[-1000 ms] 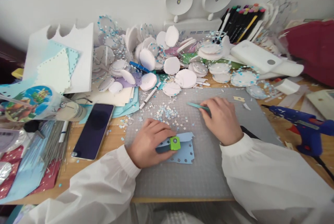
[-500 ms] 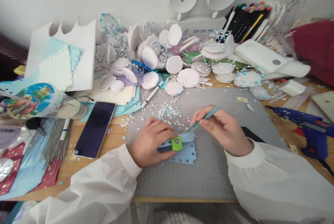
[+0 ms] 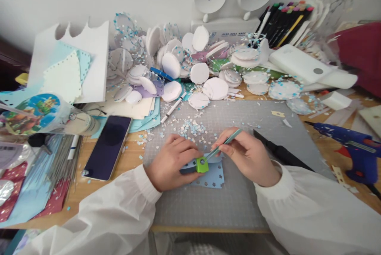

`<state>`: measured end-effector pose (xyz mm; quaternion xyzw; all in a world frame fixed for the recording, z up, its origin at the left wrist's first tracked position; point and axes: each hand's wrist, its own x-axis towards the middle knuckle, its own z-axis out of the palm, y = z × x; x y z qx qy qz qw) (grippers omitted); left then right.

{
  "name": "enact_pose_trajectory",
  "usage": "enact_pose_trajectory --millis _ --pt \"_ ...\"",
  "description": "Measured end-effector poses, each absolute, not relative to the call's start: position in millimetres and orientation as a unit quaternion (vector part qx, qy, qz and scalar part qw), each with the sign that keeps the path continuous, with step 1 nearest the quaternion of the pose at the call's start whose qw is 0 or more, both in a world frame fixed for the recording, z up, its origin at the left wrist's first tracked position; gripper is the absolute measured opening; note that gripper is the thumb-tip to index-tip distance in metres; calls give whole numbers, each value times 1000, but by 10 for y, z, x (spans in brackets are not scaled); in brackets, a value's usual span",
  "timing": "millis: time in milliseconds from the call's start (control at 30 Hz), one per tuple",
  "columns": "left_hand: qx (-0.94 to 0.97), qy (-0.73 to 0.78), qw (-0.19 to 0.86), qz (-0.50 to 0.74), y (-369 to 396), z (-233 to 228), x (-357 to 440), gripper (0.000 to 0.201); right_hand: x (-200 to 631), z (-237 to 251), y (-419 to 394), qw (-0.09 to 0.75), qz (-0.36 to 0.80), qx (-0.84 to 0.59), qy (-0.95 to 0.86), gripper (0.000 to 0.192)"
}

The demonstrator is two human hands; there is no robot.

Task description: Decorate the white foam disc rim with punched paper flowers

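Green punch point(image 3: 202, 164) sits on the blue paper point(image 3: 212, 175), at the centre of the grey cutting mat point(image 3: 208, 203). Your left hand point(image 3: 172, 162) clamps the punch. Your right hand point(image 3: 248, 156) pinches thin teal tweezers point(image 3: 224, 144), tip touching the punch.

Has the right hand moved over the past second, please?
Yes. The right hand, holding a teal tool, came toward the person and leftward across the grey mat to the green punch.
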<state>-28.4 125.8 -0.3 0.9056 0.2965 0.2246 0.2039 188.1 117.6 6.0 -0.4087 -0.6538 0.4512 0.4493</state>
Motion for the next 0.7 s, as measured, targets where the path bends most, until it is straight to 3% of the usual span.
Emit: enact_pose_trajectory --millis 500,700 --pt "904 298 207 227 1260 -13 -286 25 1839 -106 1207 477 587 -451 -474 20" --pt "904 292 206 234 1258 -15 -287 25 1884 -172 1278 550 530 -466 -448 15"
